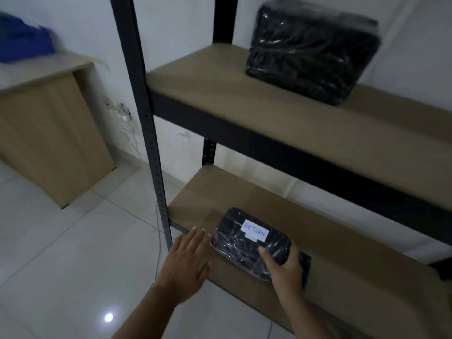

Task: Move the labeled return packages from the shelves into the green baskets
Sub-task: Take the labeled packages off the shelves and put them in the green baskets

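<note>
RETURN package [247, 243] clamped at near end by right hand [286, 267] fingers [263, 252]; left hand [188, 260] fingers [195, 237] held straight, spread, just beside it, probably to steady the lift.

A black RETURN-labelled package [234, 243] in the right hand [286, 270] on the lower shelf [342, 253], flat left hand [188, 260] just beside.

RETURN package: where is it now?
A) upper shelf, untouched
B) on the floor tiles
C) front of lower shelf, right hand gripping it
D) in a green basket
C: the RETURN package sits at the front edge of the lower shelf, with the right hand gripping its near end, thumb on top. The left hand is flat and open beside it.
</note>
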The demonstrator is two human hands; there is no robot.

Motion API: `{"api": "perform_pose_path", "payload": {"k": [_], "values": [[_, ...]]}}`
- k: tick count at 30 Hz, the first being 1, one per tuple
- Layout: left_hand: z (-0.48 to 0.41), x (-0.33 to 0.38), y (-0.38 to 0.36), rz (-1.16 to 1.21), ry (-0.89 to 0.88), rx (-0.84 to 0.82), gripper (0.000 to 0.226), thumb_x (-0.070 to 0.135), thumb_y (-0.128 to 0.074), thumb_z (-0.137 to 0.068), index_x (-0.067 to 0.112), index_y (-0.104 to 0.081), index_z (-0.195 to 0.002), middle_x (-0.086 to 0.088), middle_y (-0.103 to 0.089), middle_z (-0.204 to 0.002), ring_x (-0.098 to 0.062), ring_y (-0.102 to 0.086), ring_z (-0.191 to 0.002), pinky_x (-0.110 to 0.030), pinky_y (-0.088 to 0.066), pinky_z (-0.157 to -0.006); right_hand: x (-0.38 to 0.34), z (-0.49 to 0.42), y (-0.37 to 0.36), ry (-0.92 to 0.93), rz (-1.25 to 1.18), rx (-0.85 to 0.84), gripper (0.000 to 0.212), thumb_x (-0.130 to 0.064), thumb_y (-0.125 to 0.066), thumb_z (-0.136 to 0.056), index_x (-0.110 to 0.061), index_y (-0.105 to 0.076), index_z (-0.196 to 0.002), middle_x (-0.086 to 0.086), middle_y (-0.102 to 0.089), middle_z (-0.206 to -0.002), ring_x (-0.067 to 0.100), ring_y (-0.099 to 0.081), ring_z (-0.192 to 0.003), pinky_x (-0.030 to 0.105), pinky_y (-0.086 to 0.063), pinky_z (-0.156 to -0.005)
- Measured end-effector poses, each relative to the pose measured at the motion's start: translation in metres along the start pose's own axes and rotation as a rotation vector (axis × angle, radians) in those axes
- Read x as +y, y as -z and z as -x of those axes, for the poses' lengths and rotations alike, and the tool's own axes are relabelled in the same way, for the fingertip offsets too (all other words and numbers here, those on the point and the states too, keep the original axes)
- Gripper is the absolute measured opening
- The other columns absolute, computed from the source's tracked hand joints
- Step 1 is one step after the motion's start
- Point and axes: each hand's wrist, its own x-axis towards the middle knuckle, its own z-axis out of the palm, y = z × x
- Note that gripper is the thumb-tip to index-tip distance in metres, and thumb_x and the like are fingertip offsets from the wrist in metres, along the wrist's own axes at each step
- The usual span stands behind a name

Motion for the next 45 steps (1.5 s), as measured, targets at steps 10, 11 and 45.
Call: {"api": "perform_pose_path", "payload": {"k": [10,11,45], "values": [[0.035,0.118,0.074,0.009,-0.299,0.059,0.056,0.04,-0.038,-0.087,0.011,-0.039,-0.135,-0.008,-0.052,-0.136,-0.025,-0.045,-0.128,-0.042,-0.032,-0.106,-0.029,0.126,0.153,-0.06,-0.153,0.179,0.06,-0.012,-0.078,-0.074,-0.031,-0.043,-0.12,-0.004,-0.056,-0.106,0.018,-0.053,-0.101,0.03,-0.043,-0.085],[0.038,0.13,0.077,0.005,-0.334,0.052,0.055,0.04,-0.037,-0.088,0.012,-0.039,-0.136,-0.008,-0.051,-0.137,-0.025,-0.044,-0.128,-0.041,-0.028,-0.107,-0.029,0.139,0.168,-0.04,-0.162,0.22,0.06,-0.012,-0.078,-0.075,-0.03,-0.044,-0.121,-0.006,-0.055,-0.108,0.017,-0.051,-0.104,0.028,-0.041,-0.087],[0.061,0.746,0.098,0.194,-0.955,-0.027,0.062,0.039,-0.037,-0.082,0.015,-0.04,-0.14,-0.004,-0.042,-0.144,-0.025,-0.037,-0.133,-0.048,-0.028,-0.106,0.055,0.355,0.726,0.042,-0.253,0.99,0.055,-0.023,-0.082,-0.07,-0.025,-0.052,-0.116,0.009,-0.068,-0.103,0.027,-0.068,-0.09,0.048,-0.057,-0.08]]}}
